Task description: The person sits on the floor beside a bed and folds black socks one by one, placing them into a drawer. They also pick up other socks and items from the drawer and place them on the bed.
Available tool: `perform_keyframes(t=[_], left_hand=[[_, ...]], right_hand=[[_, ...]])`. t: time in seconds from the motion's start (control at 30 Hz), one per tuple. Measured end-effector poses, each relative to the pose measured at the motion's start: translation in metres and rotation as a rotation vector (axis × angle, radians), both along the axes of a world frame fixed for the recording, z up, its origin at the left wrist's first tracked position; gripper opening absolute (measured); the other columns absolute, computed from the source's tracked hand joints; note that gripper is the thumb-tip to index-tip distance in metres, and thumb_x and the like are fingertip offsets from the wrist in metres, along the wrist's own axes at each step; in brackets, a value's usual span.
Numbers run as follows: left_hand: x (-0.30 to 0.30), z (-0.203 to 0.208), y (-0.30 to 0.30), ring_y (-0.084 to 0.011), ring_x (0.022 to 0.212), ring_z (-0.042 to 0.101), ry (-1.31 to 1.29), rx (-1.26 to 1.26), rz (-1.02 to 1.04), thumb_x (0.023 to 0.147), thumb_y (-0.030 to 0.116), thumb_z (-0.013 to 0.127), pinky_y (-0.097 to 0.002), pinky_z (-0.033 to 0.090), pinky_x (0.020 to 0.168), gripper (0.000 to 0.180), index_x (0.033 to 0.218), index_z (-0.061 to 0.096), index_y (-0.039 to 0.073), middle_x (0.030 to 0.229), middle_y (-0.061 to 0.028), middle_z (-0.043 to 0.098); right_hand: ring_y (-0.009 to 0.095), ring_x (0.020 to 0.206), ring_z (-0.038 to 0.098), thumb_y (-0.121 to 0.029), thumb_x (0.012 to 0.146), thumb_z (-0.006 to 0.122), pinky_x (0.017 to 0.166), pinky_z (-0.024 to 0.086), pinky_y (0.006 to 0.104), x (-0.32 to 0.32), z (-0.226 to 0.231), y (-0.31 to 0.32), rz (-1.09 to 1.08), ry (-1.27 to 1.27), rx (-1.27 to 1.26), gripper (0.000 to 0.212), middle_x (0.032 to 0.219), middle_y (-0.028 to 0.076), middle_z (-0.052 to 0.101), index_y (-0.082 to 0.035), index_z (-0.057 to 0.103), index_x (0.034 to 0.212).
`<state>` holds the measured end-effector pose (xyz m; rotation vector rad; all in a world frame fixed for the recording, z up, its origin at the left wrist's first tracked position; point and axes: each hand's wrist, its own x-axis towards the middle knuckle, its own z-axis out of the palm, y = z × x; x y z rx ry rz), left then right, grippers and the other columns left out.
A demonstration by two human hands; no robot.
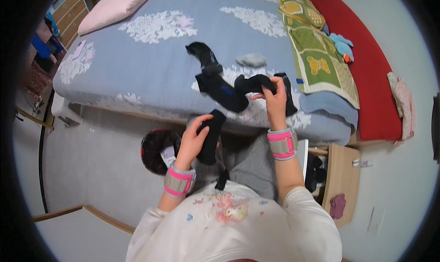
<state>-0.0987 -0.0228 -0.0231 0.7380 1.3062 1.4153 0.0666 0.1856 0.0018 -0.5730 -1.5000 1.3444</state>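
Observation:
My left hand [190,145] is closed on a black sock [211,143] that hangs over my lap, just off the bed's near edge. Between the fingers and thumb of my right hand [276,105] is one end of another black sock [251,84], lifted a little over the bed. More black socks lie on the blue-grey bedspread [137,74]: a bunched one [203,55] farther back and a long one [223,93] nearer me. Part of a black sock [290,94] shows just right of my right hand. Behind them rests a balled grey sock [251,59].
A dark bin [147,159] stands on the floor left of my legs. At my right, a wooden drawer [343,177] is pulled out, with dark items beside it. A white stool [66,110] stands at the bed's left corner; a pink pillow [114,11] lies far left.

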Motion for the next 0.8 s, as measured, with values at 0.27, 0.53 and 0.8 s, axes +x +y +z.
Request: perform_keyframes(t=[0.27,0.53,0.8], left_hand=[[0.040,-0.018,0.006,-0.0102,0.103,0.054,-0.397,-0.071,-0.100,0.099,0.031,0.041,-0.0248,0.047,0.082,0.041,0.131,0.046,0.006,0.118,-0.0035,0.056],[0.062,-0.001,0.011,-0.0133,0.101,0.056,-0.356,0.118,-0.089,0.084,-0.003,0.059,-0.0259,0.047,0.086,0.048,0.130,0.045,0.001,0.114,-0.0057,0.058],[0.075,0.021,0.012,-0.0134,0.093,0.060,-0.417,0.062,-0.091,0.084,0.001,0.062,-0.0274,0.049,0.081,0.032,0.114,0.052,0.001,0.104,-0.0062,0.061]], right_hand=[[0.030,0.107,0.056,0.006,0.058,0.059,0.092,0.046,0.0361,0.050,0.021,-0.111,0.176,-0.445,0.627,0.042,0.107,0.013,0.060,-0.002,0.063,0.099],[0.030,0.107,0.053,0.004,0.062,0.058,0.096,0.041,0.0465,0.073,0.010,-0.154,0.372,-0.508,0.740,0.040,0.107,0.010,0.061,-0.005,0.064,0.101],[0.031,0.110,0.046,0.009,0.062,0.059,0.086,0.045,0.0382,0.090,0.004,-0.150,0.020,-0.604,0.703,0.062,0.136,0.009,0.042,-0.020,0.062,0.117]])
